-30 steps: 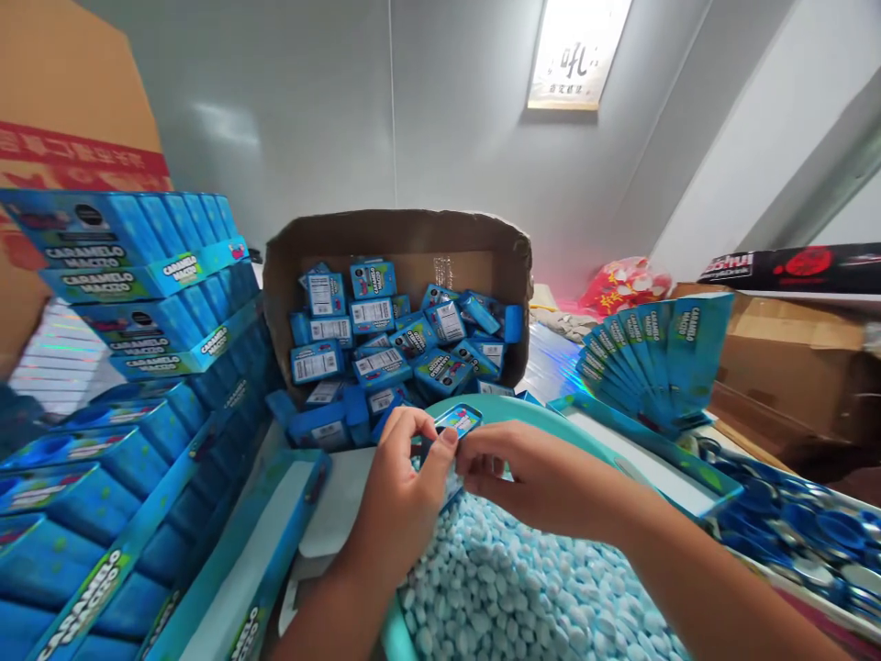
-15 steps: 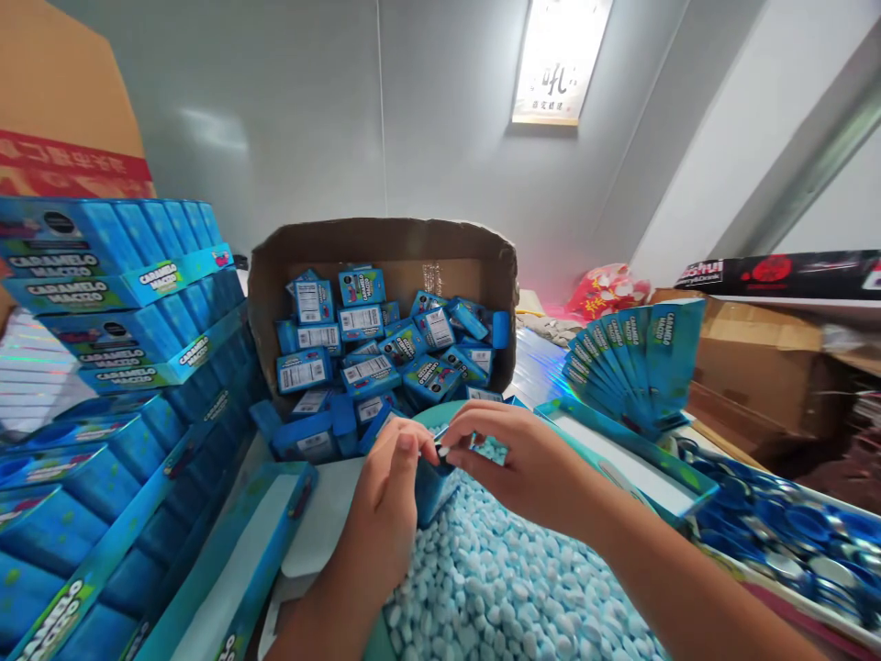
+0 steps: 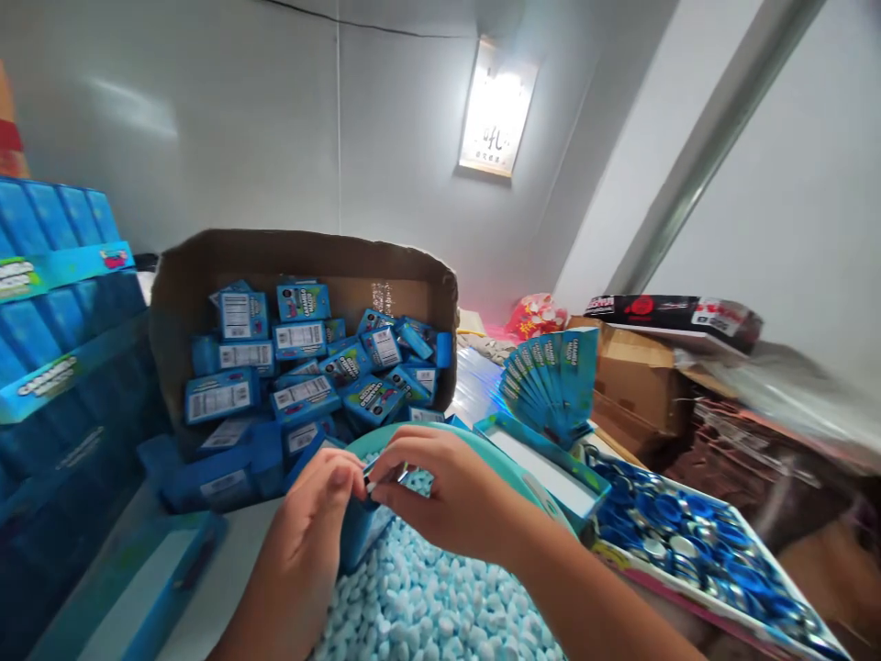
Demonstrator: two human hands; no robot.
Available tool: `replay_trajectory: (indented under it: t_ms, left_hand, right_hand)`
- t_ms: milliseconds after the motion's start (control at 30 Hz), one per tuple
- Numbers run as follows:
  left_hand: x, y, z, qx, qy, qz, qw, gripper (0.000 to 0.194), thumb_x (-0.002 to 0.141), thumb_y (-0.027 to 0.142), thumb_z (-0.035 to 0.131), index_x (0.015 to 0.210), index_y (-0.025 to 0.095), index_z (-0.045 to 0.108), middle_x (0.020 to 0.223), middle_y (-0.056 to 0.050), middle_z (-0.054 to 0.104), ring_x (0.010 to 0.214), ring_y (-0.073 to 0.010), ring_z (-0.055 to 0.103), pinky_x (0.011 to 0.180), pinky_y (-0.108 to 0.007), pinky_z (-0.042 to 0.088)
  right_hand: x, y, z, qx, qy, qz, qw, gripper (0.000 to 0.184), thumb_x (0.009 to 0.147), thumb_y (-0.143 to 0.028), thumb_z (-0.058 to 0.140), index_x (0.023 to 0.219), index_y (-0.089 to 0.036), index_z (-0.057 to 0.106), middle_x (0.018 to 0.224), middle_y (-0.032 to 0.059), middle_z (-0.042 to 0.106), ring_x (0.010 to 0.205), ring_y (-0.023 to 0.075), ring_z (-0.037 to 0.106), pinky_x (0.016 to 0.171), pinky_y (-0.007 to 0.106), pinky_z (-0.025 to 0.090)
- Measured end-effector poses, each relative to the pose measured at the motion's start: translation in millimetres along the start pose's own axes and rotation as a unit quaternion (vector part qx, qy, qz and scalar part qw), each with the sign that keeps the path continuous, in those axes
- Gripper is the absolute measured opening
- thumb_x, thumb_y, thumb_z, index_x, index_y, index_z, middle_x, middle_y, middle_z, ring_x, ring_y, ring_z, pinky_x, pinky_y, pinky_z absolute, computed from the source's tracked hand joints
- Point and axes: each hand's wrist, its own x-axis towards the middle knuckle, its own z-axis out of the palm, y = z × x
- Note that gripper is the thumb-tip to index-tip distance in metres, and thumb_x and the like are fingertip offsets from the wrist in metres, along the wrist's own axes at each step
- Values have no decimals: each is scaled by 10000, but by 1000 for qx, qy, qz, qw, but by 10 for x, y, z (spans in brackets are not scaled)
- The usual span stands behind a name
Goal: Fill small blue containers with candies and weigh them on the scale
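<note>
Over a turquoise basin [image 3: 506,459] full of pale blue candies [image 3: 430,592], both my hands meet at a small blue tin [image 3: 353,537]. My left hand [image 3: 293,546] is closed around the tin, which stands roughly upright, with its fingers covering much of it. From the right, my right hand [image 3: 447,496] pinches at the tin's top edge, thumb and forefinger together. A shiny rim shows under the right fingers. Whether the lid is fully on is hidden by the fingers.
A cardboard box [image 3: 196,262] behind holds several small blue boxes [image 3: 303,395]. Stacked blue display boxes [image 3: 55,367] rise at left, near a long tray [image 3: 130,592]. At right are fanned blue cards [image 3: 554,372], a shallow turquoise tray [image 3: 543,468] and a carton of blue-and-silver tins [image 3: 678,542].
My view has swung right, so things shift left. The tin, earlier showing its printed top, has been turned more upright, and my right fingers have moved onto its top edge.
</note>
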Motion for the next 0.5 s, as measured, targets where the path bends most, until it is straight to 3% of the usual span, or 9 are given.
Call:
replay_trajectory:
  t_ms: [100, 233, 333, 500]
  left_hand:
    - [2, 9, 5, 0, 21, -4, 1000, 494, 982, 588, 428, 681, 215, 549, 898, -41, 591, 915, -227, 552, 826, -304, 443]
    - [112, -214, -63, -6, 32, -38, 999, 658, 879, 788, 421, 620, 213, 610, 917, -64, 635, 896, -255, 605, 801, -339, 506]
    - [177, -319, -103, 21, 21, -29, 999, 745, 789, 890, 414, 558, 214, 626, 885, -75, 663, 870, -265, 628, 769, -335, 522]
    - [74, -137, -13, 28, 70, -59, 995, 518, 845, 723, 544, 682, 238, 621, 918, -7, 680, 878, -217, 626, 795, -268, 491]
  right_hand:
    - [10, 12, -1, 0, -5, -5, 1000, 72, 877, -144, 682, 909, -140, 747, 883, 36, 712, 804, 111, 657, 763, 206, 503]
    - [21, 55, -6, -24, -8, -42, 999, 137, 913, -222, 680, 936, -126, 775, 864, 47, 720, 783, 113, 642, 747, 206, 495]
    - [19, 102, -10, -30, -13, -60, 998, 232, 953, -318, 653, 975, -130, 788, 886, 52, 726, 784, 108, 636, 746, 194, 497]
    - [3, 150, -9, -36, -30, -66, 997, 247, 963, -379, 642, 1013, -180, 780, 955, 34, 757, 828, 109, 662, 789, 186, 510]
